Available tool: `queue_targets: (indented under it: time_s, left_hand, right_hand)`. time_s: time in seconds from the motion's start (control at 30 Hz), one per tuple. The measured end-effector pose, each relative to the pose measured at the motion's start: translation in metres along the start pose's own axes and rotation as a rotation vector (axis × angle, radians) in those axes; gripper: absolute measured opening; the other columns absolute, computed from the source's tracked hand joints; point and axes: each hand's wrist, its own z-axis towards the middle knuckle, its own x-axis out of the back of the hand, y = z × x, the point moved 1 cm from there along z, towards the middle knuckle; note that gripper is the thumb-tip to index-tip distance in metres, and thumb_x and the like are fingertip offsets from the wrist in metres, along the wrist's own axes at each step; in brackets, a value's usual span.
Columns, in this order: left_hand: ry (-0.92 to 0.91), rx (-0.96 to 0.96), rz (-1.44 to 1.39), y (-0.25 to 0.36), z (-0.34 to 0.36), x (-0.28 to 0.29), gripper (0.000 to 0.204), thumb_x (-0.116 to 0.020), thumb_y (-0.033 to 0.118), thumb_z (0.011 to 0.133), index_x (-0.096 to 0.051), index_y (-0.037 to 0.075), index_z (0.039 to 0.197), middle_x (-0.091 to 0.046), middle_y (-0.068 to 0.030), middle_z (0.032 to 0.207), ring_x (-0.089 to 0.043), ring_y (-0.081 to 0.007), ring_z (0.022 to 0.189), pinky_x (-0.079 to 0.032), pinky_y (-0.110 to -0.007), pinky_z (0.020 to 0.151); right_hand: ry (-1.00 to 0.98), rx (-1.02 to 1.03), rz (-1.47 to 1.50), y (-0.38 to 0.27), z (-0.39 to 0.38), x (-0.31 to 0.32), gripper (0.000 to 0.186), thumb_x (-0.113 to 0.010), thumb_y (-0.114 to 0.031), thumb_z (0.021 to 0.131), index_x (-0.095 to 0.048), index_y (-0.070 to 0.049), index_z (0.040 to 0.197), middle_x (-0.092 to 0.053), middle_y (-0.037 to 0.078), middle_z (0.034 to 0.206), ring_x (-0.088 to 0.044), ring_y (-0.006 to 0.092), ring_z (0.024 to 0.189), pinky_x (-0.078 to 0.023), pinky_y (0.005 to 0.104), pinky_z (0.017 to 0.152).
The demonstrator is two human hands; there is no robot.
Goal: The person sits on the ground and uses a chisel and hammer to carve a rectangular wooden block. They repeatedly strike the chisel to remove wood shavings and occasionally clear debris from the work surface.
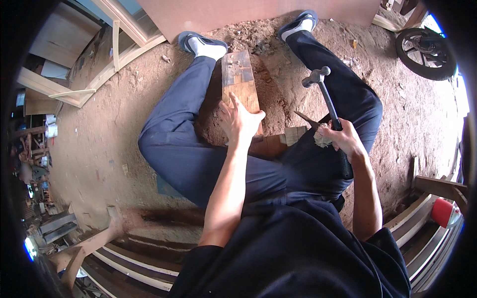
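The block (245, 92) is lying on the ground between the legs, its long axis running away from the body, the far end leaning slightly left. The left hand (239, 120) is resting over its near half and is the nearer one; its fingers are spreading wide across the wood, thumb by the right edge, though whether they are gripping or only resting I cannot tell. The block is lying to the left of the right hand (344, 140), well apart from it. That hand's fingers are curling closed around the hammer (329, 97), the head standing up and away, and around what seems a chisel (308, 120), whose blade is pointing left towards the block without touching it. Offcuts (284, 141) are lying near the block's close end. Farther out, a panel (263, 14) is standing beyond the shoes (298, 25).
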Motion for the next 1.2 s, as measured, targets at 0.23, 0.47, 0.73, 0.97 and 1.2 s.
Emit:
queue_targets:
  time_s: [0.23,0.47,0.73,0.97,1.2]
  left_hand:
    - [0.016,-0.028,0.023,-0.004,0.004,0.003,0.123,-0.08,0.072,0.076,-0.024,0.012,0.168,-0.023,-0.0357,0.165,-0.027,-0.0497,0.154,-0.025,-0.065,0.123]
    - [0.001,-0.534,-0.446,0.006,-0.039,0.048,0.073,-0.077,0.023,0.092,-0.046,0.01,0.157,-0.058,-0.0185,0.139,-0.06,-0.0296,0.123,-0.05,-0.045,0.102]
    - [0.012,-0.816,-0.828,-0.017,-0.05,0.015,0.072,-0.079,-0.001,0.076,-0.06,0.013,0.143,-0.056,-0.0127,0.138,-0.056,-0.028,0.131,-0.054,-0.039,0.105]
    - [0.28,-0.833,-0.831,-0.025,-0.022,0.021,0.048,-0.079,-0.005,0.072,-0.072,0.005,0.118,-0.065,-0.0149,0.134,-0.056,-0.0329,0.139,-0.048,-0.042,0.115]
    - [0.166,-0.602,-1.047,-0.025,0.018,0.012,0.038,-0.077,0.001,0.085,-0.07,0.003,0.122,-0.071,-0.0139,0.129,-0.065,-0.0321,0.128,-0.052,-0.04,0.111]
  right_hand:
    - [0.025,0.029,-0.053,-0.007,-0.002,-0.006,0.046,-0.09,-0.04,0.08,-0.063,-0.006,0.095,-0.055,-0.001,0.068,-0.052,0.0088,0.054,-0.04,0.0258,0.048]
    - [0.028,0.141,0.099,-0.032,-0.023,-0.021,0.043,-0.092,-0.034,0.08,-0.059,-0.01,0.09,-0.053,-0.006,0.067,-0.046,0.0035,0.052,-0.037,0.0214,0.045]
    - [-0.026,0.349,0.092,-0.094,-0.029,-0.108,0.047,-0.09,-0.039,0.083,-0.07,-0.001,0.102,-0.064,0.001,0.071,-0.06,0.0102,0.063,-0.048,0.0288,0.058]
    - [-0.082,0.362,0.017,-0.106,-0.015,-0.124,0.05,-0.089,-0.044,0.085,-0.068,-0.001,0.099,-0.06,0.0,0.072,-0.055,0.0092,0.067,-0.047,0.0302,0.061]
    - [0.033,0.268,0.12,-0.106,0.002,-0.121,0.039,-0.085,-0.033,0.091,-0.06,-0.004,0.086,-0.06,-0.001,0.064,-0.056,0.0067,0.056,-0.046,0.0267,0.051]
